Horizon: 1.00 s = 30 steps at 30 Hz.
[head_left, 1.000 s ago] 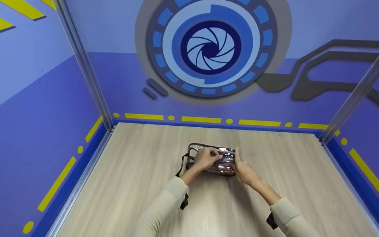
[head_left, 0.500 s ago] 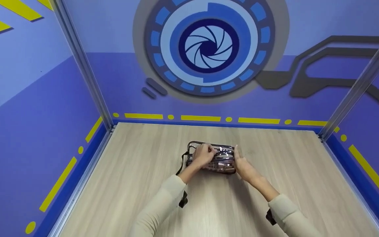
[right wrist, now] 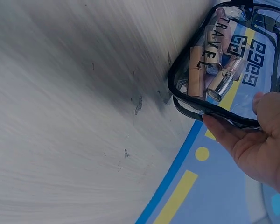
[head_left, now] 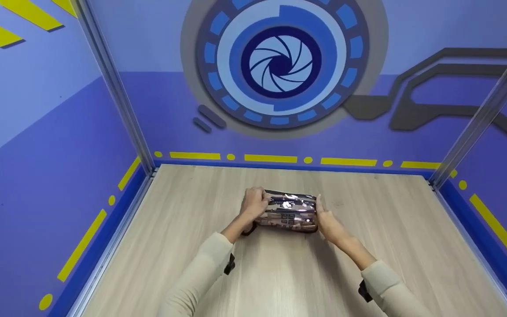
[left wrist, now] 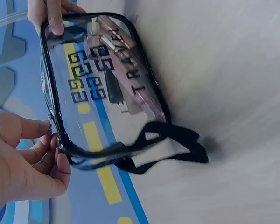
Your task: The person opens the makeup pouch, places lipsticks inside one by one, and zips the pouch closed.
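Observation:
A clear pouch [head_left: 291, 212] with black trim and the print "TRAVEL" stands on the wooden table. Through its wall show several cosmetic tubes [right wrist: 197, 70], some with metallic caps. My left hand [head_left: 253, 203] is at the pouch's left end; in the left wrist view its thumb and finger pinch the small zipper pull [left wrist: 50, 125] on the top edge. A black wrist strap [left wrist: 186, 133] hangs from that end. My right hand [head_left: 330, 225] grips the other end, thumb [right wrist: 257, 100] on the printed face and fingers along the end.
Blue printed walls [head_left: 174, 114] enclose the table [head_left: 200, 198] at the back and both sides. Metal posts [head_left: 117, 88] stand at the back corners.
My left hand has slid leftward along the pouch's top edge, from near its middle to its left end. My right hand stays at the right end.

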Each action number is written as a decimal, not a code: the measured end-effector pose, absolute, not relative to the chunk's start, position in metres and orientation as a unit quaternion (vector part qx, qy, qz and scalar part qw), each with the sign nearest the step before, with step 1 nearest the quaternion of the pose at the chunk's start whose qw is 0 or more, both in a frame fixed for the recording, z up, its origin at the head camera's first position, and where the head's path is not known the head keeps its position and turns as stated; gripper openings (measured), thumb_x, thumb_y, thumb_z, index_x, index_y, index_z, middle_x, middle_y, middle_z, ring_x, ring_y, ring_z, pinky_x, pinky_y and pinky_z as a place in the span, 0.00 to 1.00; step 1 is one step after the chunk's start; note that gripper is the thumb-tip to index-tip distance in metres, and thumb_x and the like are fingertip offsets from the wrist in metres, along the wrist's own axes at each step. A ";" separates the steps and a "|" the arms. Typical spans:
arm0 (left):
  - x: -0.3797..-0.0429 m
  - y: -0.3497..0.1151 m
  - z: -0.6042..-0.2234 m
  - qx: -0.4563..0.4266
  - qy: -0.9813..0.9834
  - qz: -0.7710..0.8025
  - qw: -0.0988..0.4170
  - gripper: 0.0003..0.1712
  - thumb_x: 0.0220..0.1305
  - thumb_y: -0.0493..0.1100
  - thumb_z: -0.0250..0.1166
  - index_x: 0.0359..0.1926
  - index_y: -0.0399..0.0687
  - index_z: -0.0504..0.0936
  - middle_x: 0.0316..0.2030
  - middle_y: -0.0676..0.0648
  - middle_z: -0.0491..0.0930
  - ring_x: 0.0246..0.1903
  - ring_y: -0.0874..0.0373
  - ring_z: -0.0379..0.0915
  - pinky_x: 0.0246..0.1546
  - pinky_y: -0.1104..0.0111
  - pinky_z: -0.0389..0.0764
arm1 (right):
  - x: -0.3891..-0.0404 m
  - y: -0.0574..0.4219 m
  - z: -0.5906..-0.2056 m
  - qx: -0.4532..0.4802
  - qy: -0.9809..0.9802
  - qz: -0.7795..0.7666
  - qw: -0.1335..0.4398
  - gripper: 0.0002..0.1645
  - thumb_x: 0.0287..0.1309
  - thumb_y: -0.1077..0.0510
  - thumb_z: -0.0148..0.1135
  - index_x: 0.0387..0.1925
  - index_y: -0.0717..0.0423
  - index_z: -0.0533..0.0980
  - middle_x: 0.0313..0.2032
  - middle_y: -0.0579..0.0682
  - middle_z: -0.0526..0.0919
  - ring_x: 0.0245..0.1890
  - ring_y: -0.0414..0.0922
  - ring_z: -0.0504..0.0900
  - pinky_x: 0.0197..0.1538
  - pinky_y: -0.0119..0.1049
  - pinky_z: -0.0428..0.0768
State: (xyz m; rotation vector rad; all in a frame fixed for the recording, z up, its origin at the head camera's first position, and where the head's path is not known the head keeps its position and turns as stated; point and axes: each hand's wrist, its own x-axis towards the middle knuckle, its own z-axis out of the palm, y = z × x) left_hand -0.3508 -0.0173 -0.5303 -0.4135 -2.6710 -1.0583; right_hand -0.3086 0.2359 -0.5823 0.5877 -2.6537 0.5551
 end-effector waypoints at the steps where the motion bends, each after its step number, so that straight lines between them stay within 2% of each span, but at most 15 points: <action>1: -0.351 -0.021 -0.531 -0.143 -0.912 -0.364 0.122 0.07 0.58 0.29 0.66 0.23 0.36 0.80 0.27 0.40 0.82 0.35 0.44 0.78 0.47 0.55 0.79 | -0.308 0.236 -0.582 0.210 -0.940 0.200 0.183 0.38 0.65 0.71 0.60 0.68 0.85 0.54 0.15 0.57 0.76 0.12 0.48 0.73 0.15 0.43 0.76; 4: -0.352 -0.036 -0.530 -0.136 -0.912 -0.366 0.129 0.08 0.58 0.29 0.66 0.23 0.34 0.80 0.27 0.38 0.80 0.36 0.43 0.76 0.49 0.52 0.77 | -0.308 0.236 -0.582 0.210 -0.939 0.214 0.171 0.37 0.67 0.71 0.58 0.69 0.84 0.54 0.17 0.59 0.78 0.14 0.50 0.76 0.17 0.45 0.78; 6: -0.353 -0.046 -0.529 -0.116 -0.911 -0.379 0.115 0.08 0.60 0.28 0.66 0.24 0.33 0.79 0.28 0.38 0.80 0.34 0.45 0.76 0.43 0.54 0.79 | -0.308 0.235 -0.581 0.204 -0.940 0.220 0.161 0.37 0.68 0.70 0.58 0.70 0.82 0.53 0.18 0.61 0.79 0.14 0.52 0.77 0.17 0.46 0.78; 10: -0.354 -0.061 -0.528 -0.069 -0.906 -0.416 0.039 0.07 0.66 0.32 0.64 0.28 0.36 0.80 0.32 0.41 0.84 0.31 0.55 0.75 0.34 0.65 0.77 | -0.308 0.235 -0.581 0.189 -0.945 0.211 0.164 0.37 0.68 0.69 0.59 0.70 0.82 0.55 0.19 0.65 0.79 0.15 0.55 0.79 0.17 0.48 0.78; 15: -0.355 -0.067 -0.531 -0.018 -0.863 -0.502 -0.057 0.07 0.67 0.36 0.60 0.35 0.37 0.82 0.41 0.40 0.86 0.37 0.58 0.76 0.36 0.69 0.74 | -0.306 0.236 -0.583 0.187 -0.950 0.143 0.204 0.36 0.65 0.68 0.62 0.68 0.81 0.59 0.17 0.63 0.79 0.13 0.52 0.76 0.13 0.45 0.74; 18: -0.357 -0.071 -0.536 0.009 -0.847 -0.526 -0.074 0.06 0.64 0.35 0.59 0.29 0.39 0.78 0.34 0.44 0.82 0.35 0.57 0.72 0.34 0.70 0.70 | -0.305 0.236 -0.582 0.186 -0.950 0.134 0.210 0.36 0.65 0.67 0.63 0.67 0.79 0.59 0.16 0.63 0.79 0.13 0.52 0.76 0.13 0.45 0.73; 22: -0.363 -0.075 -0.545 0.041 -0.857 -0.505 -0.094 0.12 0.66 0.37 0.58 0.24 0.46 0.73 0.24 0.52 0.72 0.25 0.61 0.64 0.24 0.72 0.62 | -0.305 0.235 -0.582 0.181 -0.949 0.169 0.195 0.35 0.68 0.66 0.61 0.68 0.78 0.57 0.18 0.65 0.80 0.14 0.55 0.78 0.15 0.47 0.74; 26: -0.368 -0.077 -0.555 0.061 -0.862 -0.487 -0.127 0.14 0.70 0.39 0.57 0.24 0.47 0.75 0.23 0.52 0.73 0.19 0.64 0.60 0.17 0.74 0.58 | -0.305 0.236 -0.582 0.174 -0.951 0.167 0.195 0.34 0.68 0.66 0.61 0.68 0.78 0.59 0.18 0.65 0.80 0.14 0.55 0.78 0.14 0.48 0.74; 30: -0.372 -0.074 -0.563 0.056 -0.862 -0.480 -0.151 0.12 0.70 0.38 0.55 0.28 0.42 0.79 0.27 0.49 0.78 0.20 0.62 0.62 0.17 0.74 0.60 | -0.305 0.238 -0.582 0.170 -0.951 0.180 0.187 0.35 0.68 0.66 0.61 0.68 0.79 0.59 0.18 0.65 0.79 0.14 0.54 0.78 0.15 0.47 0.75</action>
